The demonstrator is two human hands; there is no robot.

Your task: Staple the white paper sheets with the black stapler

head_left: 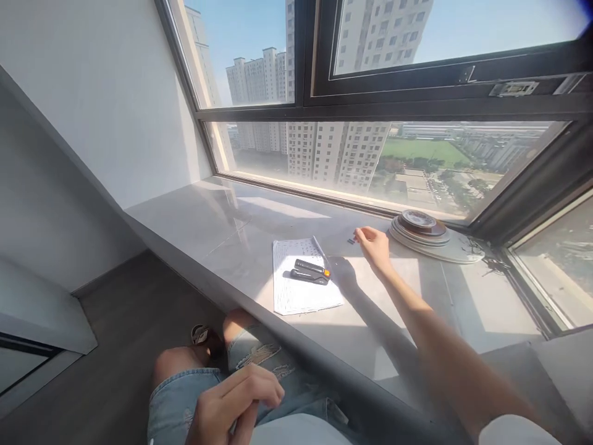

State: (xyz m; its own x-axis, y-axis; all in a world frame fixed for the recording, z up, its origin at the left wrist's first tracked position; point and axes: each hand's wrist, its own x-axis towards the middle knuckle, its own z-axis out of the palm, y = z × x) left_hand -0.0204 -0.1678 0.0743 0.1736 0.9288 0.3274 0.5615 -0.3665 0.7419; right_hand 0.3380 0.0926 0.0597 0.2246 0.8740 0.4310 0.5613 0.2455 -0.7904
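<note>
My right hand (373,245) is stretched out over the window ledge with its fingertips pinched together. Whatever they hold, if anything, is too small to make out. Just left of those fingertips lie small dark strips that look like staples (351,241). A black stapler (311,272) with an orange end rests on a stack of printed paper sheets (296,298). Beside it, the sheets' upper right edge is curled up. Low in the view, my left hand (238,398) hovers above my lap, its fingers curled in and nothing visible between them.
Stacked round plates or lids (417,232) sit on the stone ledge (222,247) at the right, by the window frame (347,111). Some dark scraps (496,266) lie in the corner behind. The ledge's front edge runs alongside my legs, with the floor below at left.
</note>
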